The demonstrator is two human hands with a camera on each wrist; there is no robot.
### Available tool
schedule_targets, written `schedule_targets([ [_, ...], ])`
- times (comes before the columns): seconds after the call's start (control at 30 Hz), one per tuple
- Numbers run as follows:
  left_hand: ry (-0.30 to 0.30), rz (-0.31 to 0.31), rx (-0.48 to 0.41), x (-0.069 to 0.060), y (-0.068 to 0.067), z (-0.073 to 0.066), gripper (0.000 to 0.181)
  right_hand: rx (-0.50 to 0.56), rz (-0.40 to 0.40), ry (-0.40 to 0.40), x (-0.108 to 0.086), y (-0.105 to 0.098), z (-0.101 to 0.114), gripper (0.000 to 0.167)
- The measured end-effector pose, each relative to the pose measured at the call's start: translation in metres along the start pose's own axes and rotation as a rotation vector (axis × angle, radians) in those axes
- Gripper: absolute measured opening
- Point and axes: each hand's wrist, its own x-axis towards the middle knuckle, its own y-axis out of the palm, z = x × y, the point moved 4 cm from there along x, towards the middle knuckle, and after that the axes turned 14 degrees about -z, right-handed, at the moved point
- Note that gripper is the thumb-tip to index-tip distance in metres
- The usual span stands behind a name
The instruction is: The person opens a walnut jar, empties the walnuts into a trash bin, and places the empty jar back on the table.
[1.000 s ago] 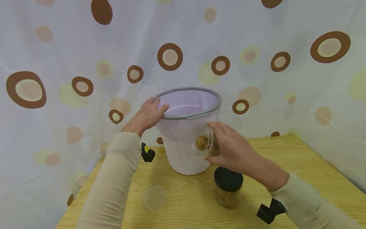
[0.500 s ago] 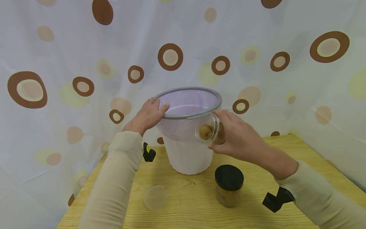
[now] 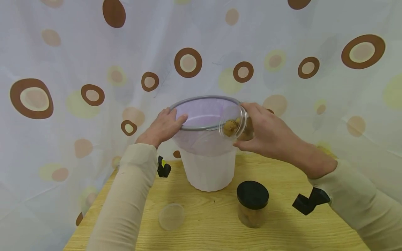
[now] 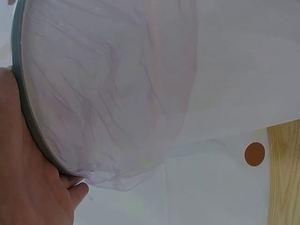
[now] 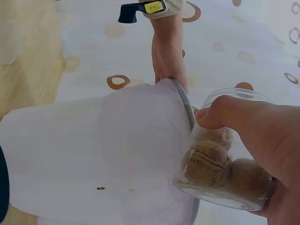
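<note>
A white trash bin (image 3: 208,170) with a grey rim ring (image 3: 201,128) and a thin purple liner (image 3: 201,111) stands upright on the table. My left hand (image 3: 161,129) grips the rim's left side, thumb on the inner side and fingers outside. In my right hand (image 3: 270,132) is a clear jar (image 5: 225,199), tipped on its side with its uncovered mouth facing left. Brown walnuts (image 5: 206,161) lie inside it. The jar overlaps the front right of the rim in the head view; whether they touch, I cannot tell. My right palm hides its far end.
A second jar with a black lid (image 3: 252,195) and brownish contents stands upright in front of the bin's right side. A translucent round lid (image 3: 171,217) lies flat on the wooden table (image 3: 213,223). Behind hangs a dotted curtain (image 3: 201,35).
My right hand has lifted the walnut jar from beside the bin's front wall up to rim height, shifting slightly right. The left hand keeps its place on the rim.
</note>
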Motion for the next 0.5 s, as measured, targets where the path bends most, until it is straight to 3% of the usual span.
schedule_targets([
  [0.2, 0.002, 0.031, 0.015, 0.005, -0.003, -0.001, 0.081, -0.028, -0.024, -0.006, 0.015, -0.009, -0.007, 0.088],
  [0.5, 0.018, 0.009, 0.011, 0.015, -0.007, -0.011, 0.073, -0.071, -0.002, 0.033, 0.036, -0.014, -0.024, 0.087],
])
